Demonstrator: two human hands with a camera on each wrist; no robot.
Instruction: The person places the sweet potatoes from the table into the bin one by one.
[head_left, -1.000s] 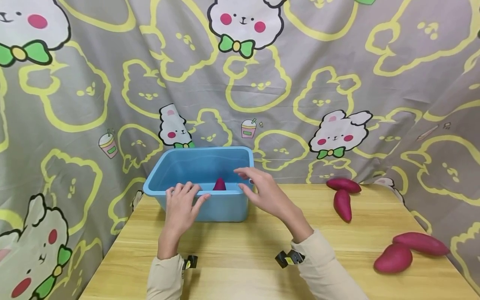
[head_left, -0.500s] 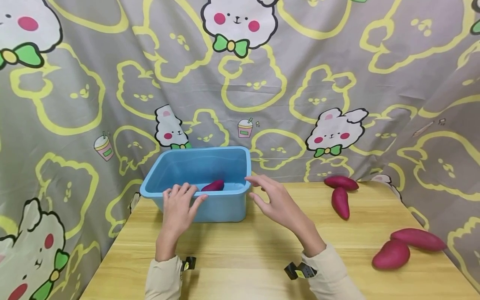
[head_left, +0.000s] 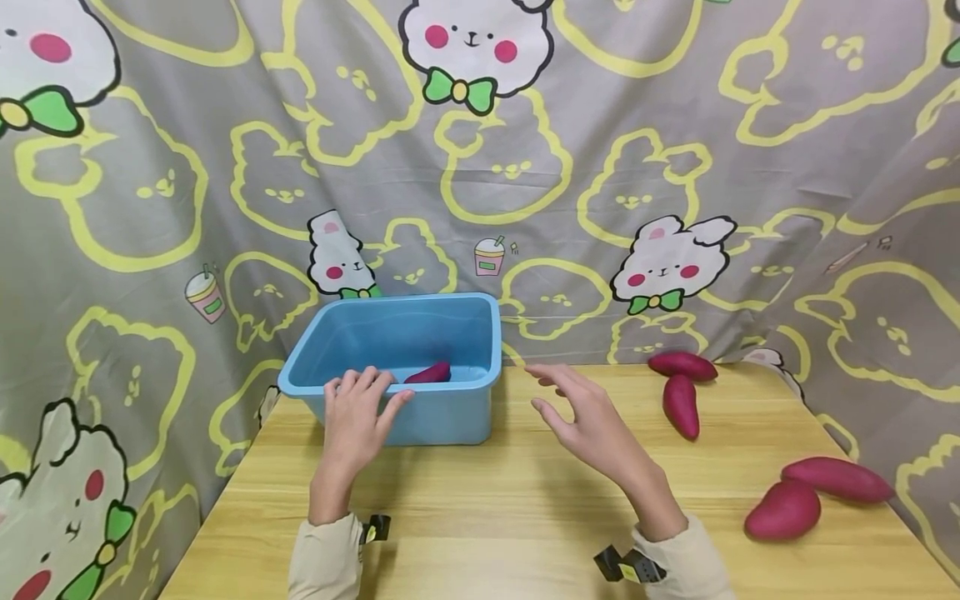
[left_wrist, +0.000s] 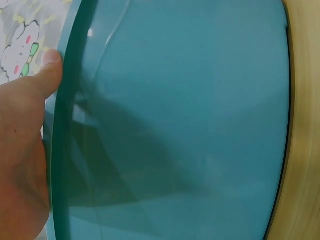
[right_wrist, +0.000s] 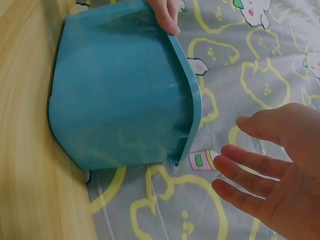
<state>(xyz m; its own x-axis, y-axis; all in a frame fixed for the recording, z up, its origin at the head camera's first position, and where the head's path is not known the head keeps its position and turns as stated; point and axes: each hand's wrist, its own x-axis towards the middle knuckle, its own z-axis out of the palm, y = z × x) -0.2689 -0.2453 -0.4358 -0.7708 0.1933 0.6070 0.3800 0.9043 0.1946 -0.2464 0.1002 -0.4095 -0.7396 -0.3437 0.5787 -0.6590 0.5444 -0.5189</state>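
while left hand (head_left: 356,417) grips tub (head_left: 442,419) by rim | right hand (head_left: 588,417) empty, half-spread | sweet potatoes (head_left: 681,406) likely firm: hold mid-body

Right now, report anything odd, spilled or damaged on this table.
Nothing stands out: the blue bin stands upright on the table, one sweet potato shows inside, and four other sweet potatoes lie in two pairs at right. I see no spill or damage.

My head view is bright and evenly lit, with pale glare on the front of the worktop (head_left: 502,558). My left wrist view is dimmer: a dark shadow spreads over the blue plastic bin (left_wrist: 180,120), whose edges bow.
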